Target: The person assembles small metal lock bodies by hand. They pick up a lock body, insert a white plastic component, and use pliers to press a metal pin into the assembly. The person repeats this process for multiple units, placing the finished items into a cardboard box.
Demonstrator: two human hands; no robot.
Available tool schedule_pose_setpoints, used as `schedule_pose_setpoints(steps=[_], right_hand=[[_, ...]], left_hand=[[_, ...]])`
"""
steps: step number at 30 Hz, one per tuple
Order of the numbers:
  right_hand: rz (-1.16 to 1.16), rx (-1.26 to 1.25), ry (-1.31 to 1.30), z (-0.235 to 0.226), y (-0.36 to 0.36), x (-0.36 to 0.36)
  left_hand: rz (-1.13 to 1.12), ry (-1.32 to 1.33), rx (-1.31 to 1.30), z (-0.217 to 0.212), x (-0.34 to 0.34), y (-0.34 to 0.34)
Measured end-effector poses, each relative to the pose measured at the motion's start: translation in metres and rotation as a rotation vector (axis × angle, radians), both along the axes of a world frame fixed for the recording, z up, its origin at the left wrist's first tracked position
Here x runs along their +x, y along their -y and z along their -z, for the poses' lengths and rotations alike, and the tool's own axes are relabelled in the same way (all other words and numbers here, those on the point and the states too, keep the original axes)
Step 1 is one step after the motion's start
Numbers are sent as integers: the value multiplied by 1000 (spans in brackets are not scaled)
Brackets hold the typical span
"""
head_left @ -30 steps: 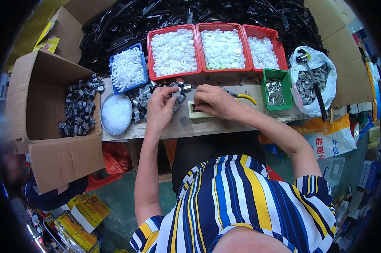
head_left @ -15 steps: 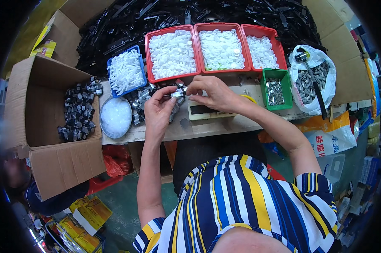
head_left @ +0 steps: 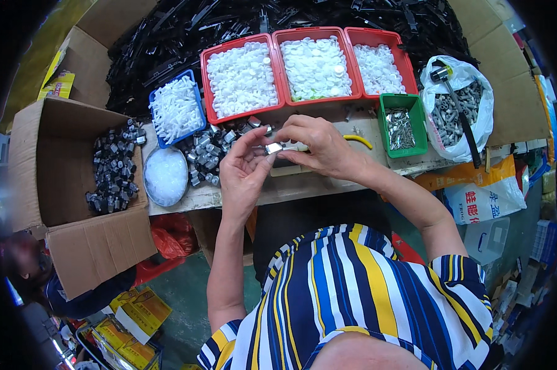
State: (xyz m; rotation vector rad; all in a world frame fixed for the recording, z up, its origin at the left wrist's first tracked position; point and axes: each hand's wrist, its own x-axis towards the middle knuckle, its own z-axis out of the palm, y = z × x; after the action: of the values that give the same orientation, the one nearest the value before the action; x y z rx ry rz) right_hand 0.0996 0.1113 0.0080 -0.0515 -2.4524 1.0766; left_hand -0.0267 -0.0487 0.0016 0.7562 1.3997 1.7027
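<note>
Both hands on one small metal part [head_left: 273,148] | left hand [head_left: 244,169] pinching | right hand [head_left: 318,148] pinching

Your left hand [head_left: 244,169] is raised with the palm turned toward you, fingers curled and thumb meeting the fingertips in a pinch. Your right hand [head_left: 318,148] sits just beside it, knuckles up, its fingertips meeting those of the left. Both forearms rise from the lower edge; the right one angles in from the right, elbow bent.
</note>
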Motion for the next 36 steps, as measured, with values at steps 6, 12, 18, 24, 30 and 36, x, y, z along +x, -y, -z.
schedule_pose_setpoints(steps=[6,12,18,24,30,36], right_hand=[[62,104,118,18,10,12],[87,112,203,22,16,14],[61,122,233,21,13,11],[61,152,212,22,13,15],[217,139,21,-2,-14,56],[730,193,333,-7,-64,144]], left_hand=[[-38,-186,-145,7,3,10],[-75,-264,-231,37,13,9],[-117,-272,-233,46,17,2],[-116,-275,-252,46,15,1],[-105,-289,-400,37,8,4],[-208,-673,-301,-3,-21,-19]])
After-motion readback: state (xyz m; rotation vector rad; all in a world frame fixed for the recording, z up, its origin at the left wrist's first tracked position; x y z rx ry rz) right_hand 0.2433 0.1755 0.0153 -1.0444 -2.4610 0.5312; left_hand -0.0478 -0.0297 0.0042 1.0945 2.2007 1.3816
